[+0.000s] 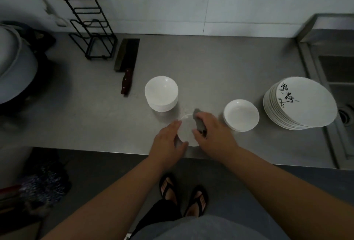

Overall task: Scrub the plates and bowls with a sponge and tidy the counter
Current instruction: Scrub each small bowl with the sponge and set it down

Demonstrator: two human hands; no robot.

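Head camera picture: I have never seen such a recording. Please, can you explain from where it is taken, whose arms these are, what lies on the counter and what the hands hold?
There is no machine here. A person wears a camera on the head, so you look down along their own two arms. The left hand holds a small white dish near the front edge of the counter, and the right hand grips a grey sponge on it. Around it stand a stack of bowls, a stack of small dishes and a stack of painted plates beside the sink. A cleaver and a black wire rack are at the back left.
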